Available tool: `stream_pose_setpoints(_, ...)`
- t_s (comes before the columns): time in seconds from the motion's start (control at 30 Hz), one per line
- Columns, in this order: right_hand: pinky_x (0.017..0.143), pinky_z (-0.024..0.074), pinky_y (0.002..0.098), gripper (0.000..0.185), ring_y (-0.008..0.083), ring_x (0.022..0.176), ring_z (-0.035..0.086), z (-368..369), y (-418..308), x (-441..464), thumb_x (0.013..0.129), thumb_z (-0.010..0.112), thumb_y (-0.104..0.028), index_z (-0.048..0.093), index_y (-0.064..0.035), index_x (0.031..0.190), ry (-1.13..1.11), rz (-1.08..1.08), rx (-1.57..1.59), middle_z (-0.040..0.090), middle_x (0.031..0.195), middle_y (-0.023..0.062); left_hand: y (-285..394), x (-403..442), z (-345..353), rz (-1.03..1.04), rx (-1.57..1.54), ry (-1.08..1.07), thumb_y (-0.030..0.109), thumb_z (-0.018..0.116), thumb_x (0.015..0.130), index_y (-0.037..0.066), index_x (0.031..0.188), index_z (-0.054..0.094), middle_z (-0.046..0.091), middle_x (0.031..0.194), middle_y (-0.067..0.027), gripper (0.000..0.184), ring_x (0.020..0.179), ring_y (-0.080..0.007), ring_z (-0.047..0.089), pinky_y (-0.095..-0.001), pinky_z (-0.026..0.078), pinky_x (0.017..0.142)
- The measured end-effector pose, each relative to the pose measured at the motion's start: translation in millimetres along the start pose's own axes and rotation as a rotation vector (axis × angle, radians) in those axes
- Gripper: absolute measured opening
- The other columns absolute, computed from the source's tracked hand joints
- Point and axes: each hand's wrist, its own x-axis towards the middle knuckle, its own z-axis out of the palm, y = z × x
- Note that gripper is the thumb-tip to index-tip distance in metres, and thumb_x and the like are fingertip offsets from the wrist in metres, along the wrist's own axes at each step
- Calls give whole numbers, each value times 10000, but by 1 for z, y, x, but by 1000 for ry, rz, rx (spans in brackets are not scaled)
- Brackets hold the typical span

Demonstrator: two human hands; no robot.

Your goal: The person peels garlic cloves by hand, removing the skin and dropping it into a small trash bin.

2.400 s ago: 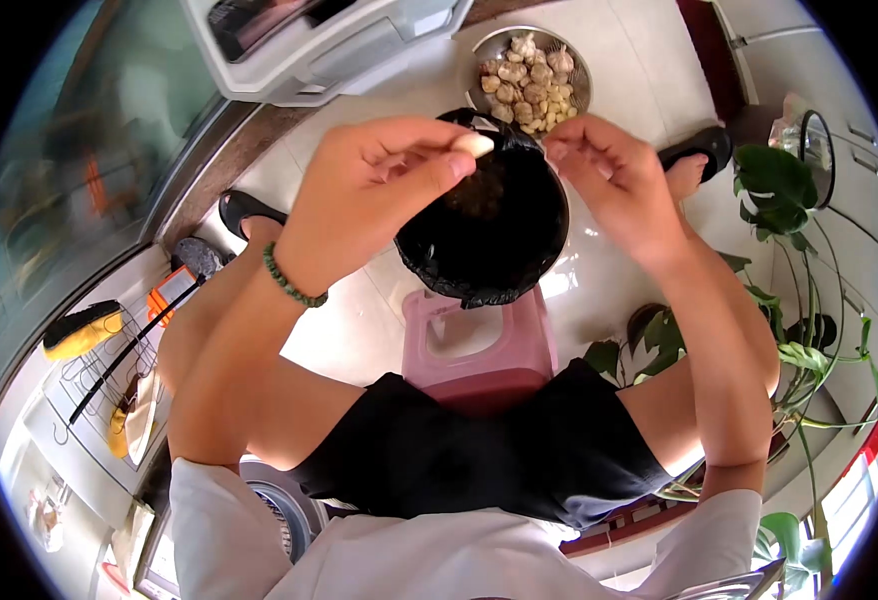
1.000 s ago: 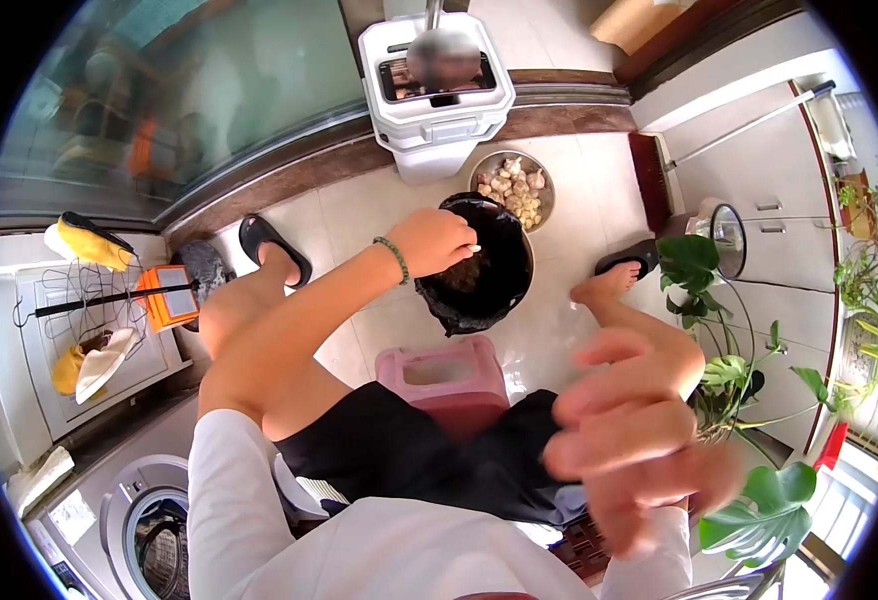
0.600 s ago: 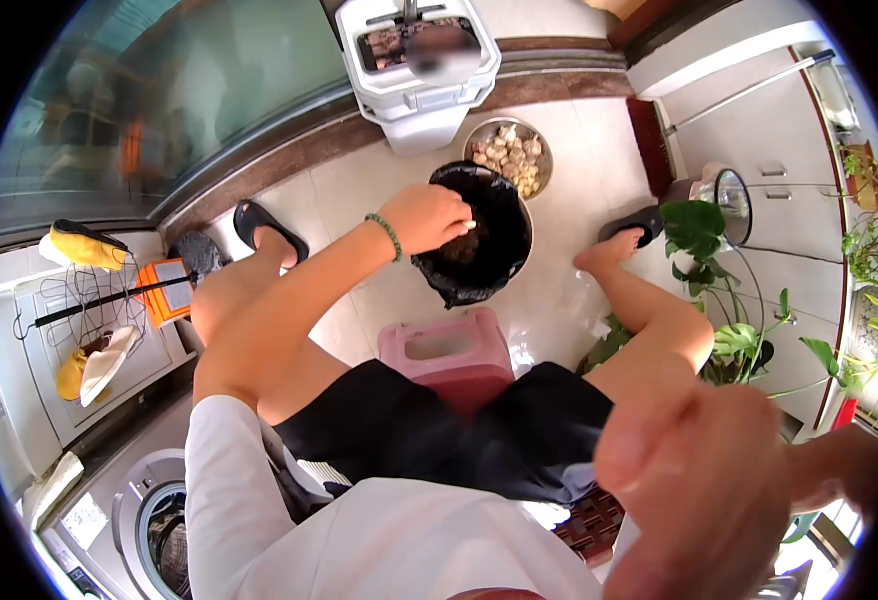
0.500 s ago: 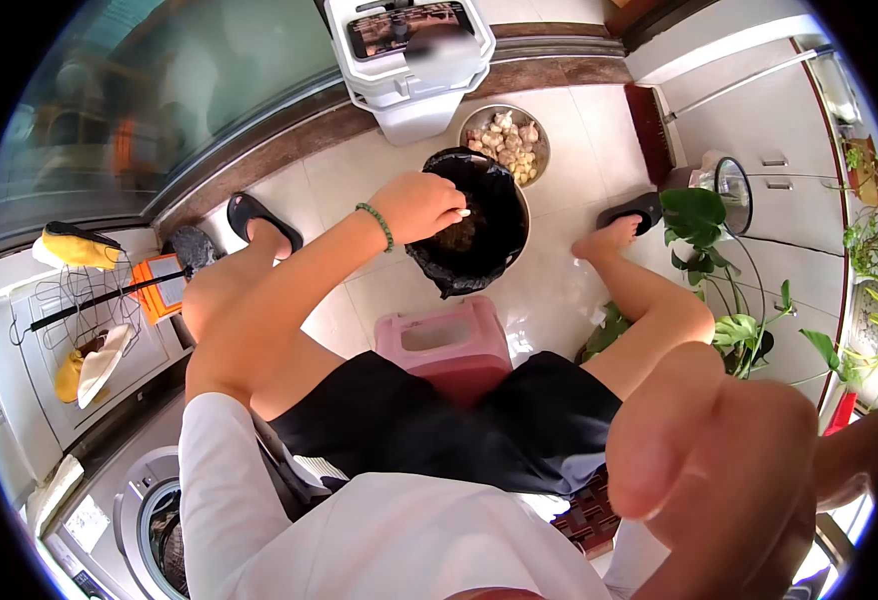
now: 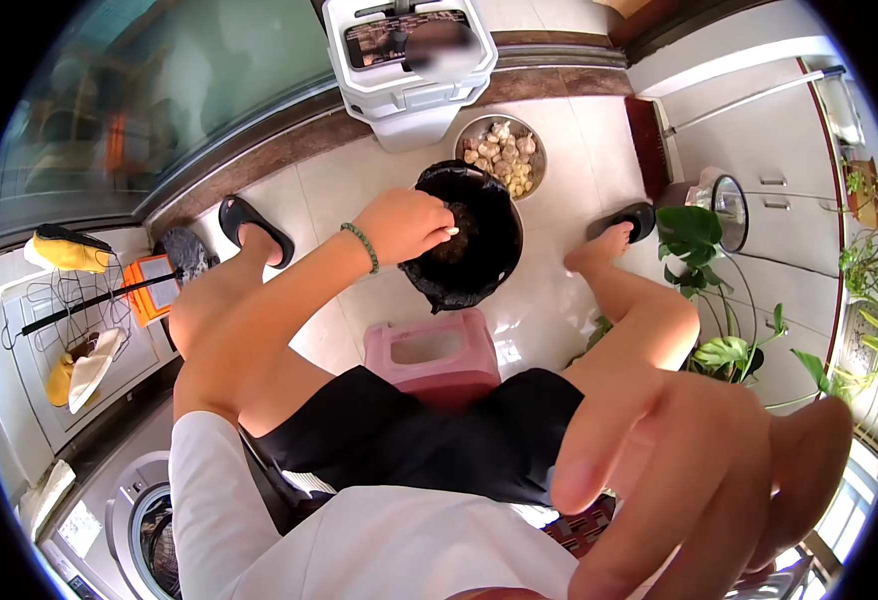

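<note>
My left hand (image 5: 409,228), with a green beaded bracelet, is over the left side of a bin lined with a black bag (image 5: 459,178). Its fingers are pinched on a small white piece that looks like a garlic clove (image 5: 452,231). Brownish scraps lie inside the bag. Just behind the bin, a metal bowl (image 5: 544,165) holds garlic bulbs (image 5: 504,150) and several pale cloves. My right hand (image 5: 689,470) is raised close to the camera at the lower right, its fingers apart and nothing visible in them.
Between my legs stands a pink plastic stool (image 5: 434,375). A white container (image 5: 409,95) with a phone (image 5: 399,40) on top is beyond the bin. Leafy plants (image 5: 694,235) and cabinets line the right; a wire rack (image 5: 79,310) and a washing machine (image 5: 144,530) are left.
My right hand has moved down and left in view, with its fingers spread further. My left hand appears slightly lower and further left as the whole view shifts a little.
</note>
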Motion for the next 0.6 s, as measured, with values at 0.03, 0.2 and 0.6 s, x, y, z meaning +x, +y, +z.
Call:
stream_pose_setpoints(0.03,815,425,497,225,293,729,582,0,0,1,1016,388,-364,328,-177,1127,10,19,7,660,779,87,0,-1,0,-7,-11,-1,246,583,910,104,864,670,636,810,-55,173,825,-275,632,-432,502,715)
stream_pose_setpoints(0.2,790,428,494,209,289,679,585,4,1,7,1010,400,-361,381,-157,1053,152,133,108,652,735,84,-9,-2,5,-25,-10,-10,250,612,894,117,885,669,611,778,-65,145,790,-279,615,-425,485,680)
stream_pose_setpoints(0.6,840,496,319,72,201,905,647,-126,147,-100,887,596,15,628,25,951,110,706,-614,680,956,108,-9,8,5,-318,-931,16,143,705,876,18,1028,692,716,859,-56,197,772,-93,650,-252,507,712)
